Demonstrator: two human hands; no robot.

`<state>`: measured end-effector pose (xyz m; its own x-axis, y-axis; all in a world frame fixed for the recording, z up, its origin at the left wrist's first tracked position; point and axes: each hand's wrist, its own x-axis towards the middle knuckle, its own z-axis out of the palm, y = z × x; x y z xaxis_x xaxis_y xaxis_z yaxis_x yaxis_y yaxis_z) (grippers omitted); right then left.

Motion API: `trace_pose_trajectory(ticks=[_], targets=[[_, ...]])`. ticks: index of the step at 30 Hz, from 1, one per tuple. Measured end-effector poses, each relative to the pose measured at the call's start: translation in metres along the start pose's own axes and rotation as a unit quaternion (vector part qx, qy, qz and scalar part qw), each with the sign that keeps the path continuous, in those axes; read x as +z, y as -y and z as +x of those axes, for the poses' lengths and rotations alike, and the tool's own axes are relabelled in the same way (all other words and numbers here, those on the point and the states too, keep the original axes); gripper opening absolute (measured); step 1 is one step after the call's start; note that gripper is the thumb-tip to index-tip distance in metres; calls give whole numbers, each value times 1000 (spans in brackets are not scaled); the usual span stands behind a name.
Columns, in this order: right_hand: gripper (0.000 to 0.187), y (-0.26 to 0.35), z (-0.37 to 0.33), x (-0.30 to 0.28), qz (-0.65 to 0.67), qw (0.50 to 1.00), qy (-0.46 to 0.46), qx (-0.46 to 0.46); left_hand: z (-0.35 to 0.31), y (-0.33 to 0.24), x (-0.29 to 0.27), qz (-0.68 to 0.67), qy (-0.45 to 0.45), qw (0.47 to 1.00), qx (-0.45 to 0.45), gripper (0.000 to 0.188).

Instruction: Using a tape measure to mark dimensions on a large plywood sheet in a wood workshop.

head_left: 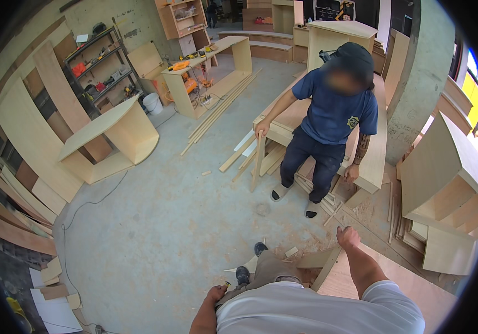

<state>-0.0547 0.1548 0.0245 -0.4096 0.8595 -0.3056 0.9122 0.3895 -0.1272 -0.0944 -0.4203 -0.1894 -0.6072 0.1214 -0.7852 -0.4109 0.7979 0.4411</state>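
My left hand (216,293) hangs low beside my left thigh, its fingers curled round a small yellow-and-black thing (227,284) that is mostly hidden. On my other side my right hand (349,237) is closed at the far corner of a pale plywood piece (356,274). Whether anything lies inside those fingers cannot be made out. My right forearm reaches over the plywood, which stands close against my right side.
Facing me, a person (333,106) in a blue T-shirt leans against a large plywood bench (372,156), with wood strips beneath. Beyond stands an open plywood frame (222,50) carrying tools. Long strips (222,111) and a cable (91,203) lie across the floor.
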Motion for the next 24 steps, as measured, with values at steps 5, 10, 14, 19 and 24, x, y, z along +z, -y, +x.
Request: trace_pose_trajectory(ticks=[5, 10, 14, 19, 24], targets=[[51, 1, -3, -4, 1, 1000, 8, -3, -1, -1, -1, 0, -6, 1000, 5, 67], [52, 3, -5, -6, 4, 1000, 8, -4, -2, 0, -2, 1, -11, 1000, 7, 72], [52, 0, -3, -2, -1, 1000, -2, -6, -8, -7, -3, -14, -11, 1000, -6, 77], [52, 2, -4, -5, 2, 1000, 7, -6, -11, -11, -4, -20, -10, 1000, -9, 79], [52, -3, -2, -2, -2, 1000, 1, -3, -9, -16, -4, -3, -10, 1000, -17, 73]])
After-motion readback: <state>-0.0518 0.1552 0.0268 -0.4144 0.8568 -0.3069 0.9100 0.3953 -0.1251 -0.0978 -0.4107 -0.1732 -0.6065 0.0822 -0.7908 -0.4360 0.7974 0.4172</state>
